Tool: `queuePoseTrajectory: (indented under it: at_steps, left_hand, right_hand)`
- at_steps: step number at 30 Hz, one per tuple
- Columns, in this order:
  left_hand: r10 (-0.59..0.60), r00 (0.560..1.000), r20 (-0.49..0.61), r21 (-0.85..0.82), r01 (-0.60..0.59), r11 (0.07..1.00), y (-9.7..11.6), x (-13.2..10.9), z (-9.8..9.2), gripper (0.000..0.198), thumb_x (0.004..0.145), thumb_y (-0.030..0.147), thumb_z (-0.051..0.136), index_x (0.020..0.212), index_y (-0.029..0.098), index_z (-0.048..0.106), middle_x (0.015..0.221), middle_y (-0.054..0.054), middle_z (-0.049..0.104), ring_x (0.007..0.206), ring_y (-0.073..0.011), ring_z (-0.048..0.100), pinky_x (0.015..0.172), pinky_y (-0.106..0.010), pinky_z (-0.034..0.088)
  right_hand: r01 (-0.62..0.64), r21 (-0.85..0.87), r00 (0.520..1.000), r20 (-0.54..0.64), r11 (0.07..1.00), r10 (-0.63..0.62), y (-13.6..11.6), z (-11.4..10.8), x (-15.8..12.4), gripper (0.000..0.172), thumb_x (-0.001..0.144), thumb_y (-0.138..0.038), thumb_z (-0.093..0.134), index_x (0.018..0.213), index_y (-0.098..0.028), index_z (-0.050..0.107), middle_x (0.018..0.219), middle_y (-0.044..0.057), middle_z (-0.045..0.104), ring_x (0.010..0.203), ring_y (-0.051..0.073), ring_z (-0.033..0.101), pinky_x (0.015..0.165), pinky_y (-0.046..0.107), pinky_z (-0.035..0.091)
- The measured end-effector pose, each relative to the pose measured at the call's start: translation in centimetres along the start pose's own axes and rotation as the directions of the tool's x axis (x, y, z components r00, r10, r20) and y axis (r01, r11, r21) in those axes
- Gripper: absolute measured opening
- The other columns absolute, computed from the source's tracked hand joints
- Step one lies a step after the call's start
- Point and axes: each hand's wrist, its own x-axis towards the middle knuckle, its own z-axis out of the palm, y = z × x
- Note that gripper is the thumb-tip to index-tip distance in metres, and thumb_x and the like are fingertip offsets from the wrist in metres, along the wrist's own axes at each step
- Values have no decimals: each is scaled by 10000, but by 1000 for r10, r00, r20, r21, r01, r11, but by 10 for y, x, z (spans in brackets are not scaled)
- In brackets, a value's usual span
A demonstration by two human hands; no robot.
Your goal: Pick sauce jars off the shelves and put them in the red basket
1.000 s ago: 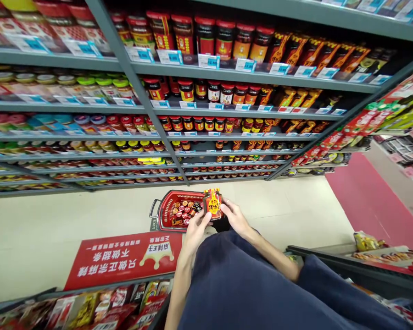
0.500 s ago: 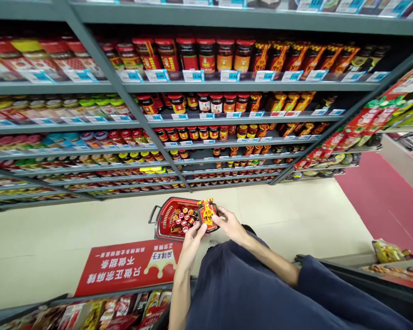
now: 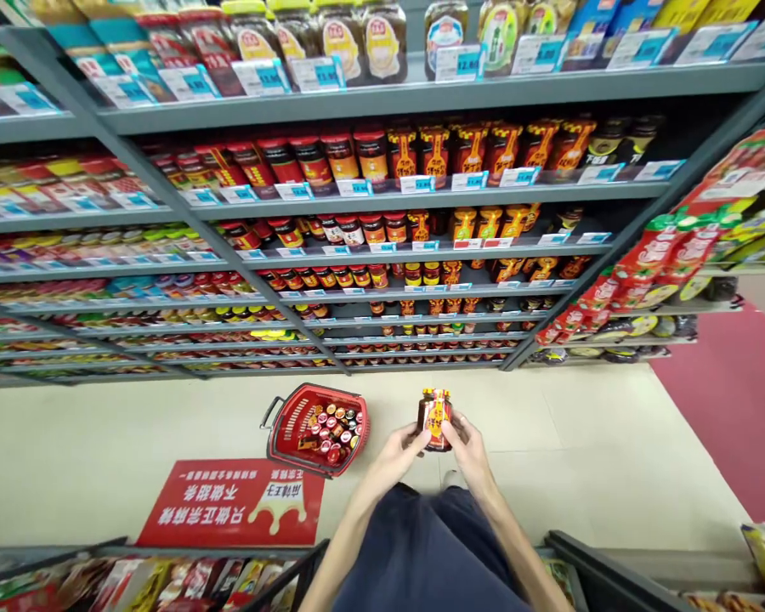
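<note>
Shelves [image 3: 421, 197] packed with sauce jars rise beyond a red plastic basket [image 3: 312, 393] on a shop's tiled floor [image 3: 580, 442]. A red floor sign [image 3: 229, 506] lies just beside the basket. Dozens of small jars [image 3: 331, 429] sit inside the basket, while one orange-labelled jar [image 3: 435, 419] is held outside it, off to its right and above the floor. The shopper's left hand [image 3: 396, 452] and right hand [image 3: 468, 450] are closed on either side of the jar.

Head-worn view faces down-forward at hands [image 3: 395, 452] and shelves [image 3: 382, 194], edges seemingly warped.
</note>
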Motion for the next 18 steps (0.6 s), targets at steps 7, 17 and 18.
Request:
queuePoseTrajectory:
  at_steps: [7, 17, 18]
  left_hand:
    - [-27, 999, -44, -61, 24, 998, 14, 9, 50, 583, 923, 596, 640, 1314, 164, 668, 1329, -144, 704, 1175, -288, 663, 853, -336, 543]
    - [-48, 988, -150, -238, 11, 971, 9, 30, 23, 800, 846, 720, 666, 1427, 178, 570, 1389, -177, 661, 1245, -305, 659, 1081, -454, 527]
    - [-48, 994, -101, -236, 23, 971, 12, 30, 19, 774, 868, 712, 644, 1427, 181, 571, 1394, -180, 655, 1240, -314, 661, 1044, -464, 555]
  right_hand:
    - [2, 24, 998, 55, 1000, -3, -26, -47, 8, 474, 839, -504, 791, 1195, -200, 712, 1209, 115, 756, 1077, 275, 699, 943, 421, 580]
    - [24, 38, 998, 62, 999, -26, -29, -29, 16, 496, 821, -531, 802, 1189, -206, 730, 1218, 118, 759, 1102, 293, 700, 1024, 461, 541]
    - [27, 34, 997, 65, 999, -30, -29, -23, 16, 496, 825, -522, 802, 1199, -207, 726, 1211, 116, 761, 1084, 287, 704, 1009, 456, 550]
